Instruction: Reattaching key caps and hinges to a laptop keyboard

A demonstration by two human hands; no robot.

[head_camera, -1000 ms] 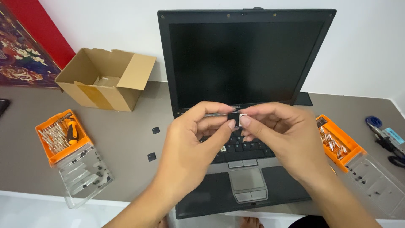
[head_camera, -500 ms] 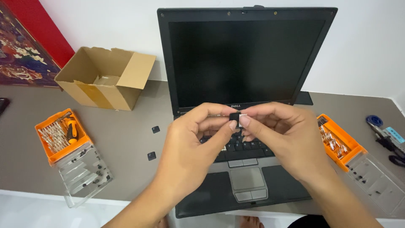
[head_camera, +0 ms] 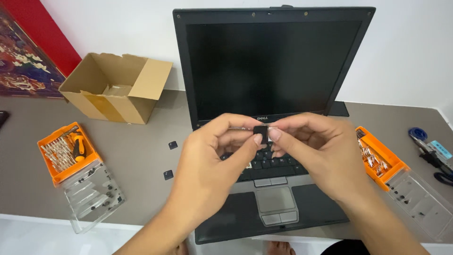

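Observation:
A small black keycap is pinched between the fingertips of my left hand and my right hand. Both hands hover above the keyboard of an open black laptop with a dark screen. The hands hide most of the keyboard; its touchpad shows below them. Two loose black keycaps lie on the grey table to the left of the laptop.
An open cardboard box stands at the back left. An orange screwdriver bit set with a clear lid lies at the left, a second one at the right. Small tools rest at the far right edge.
Both hands have held almost still with the keycap between them; the fingers shifted only slightly.

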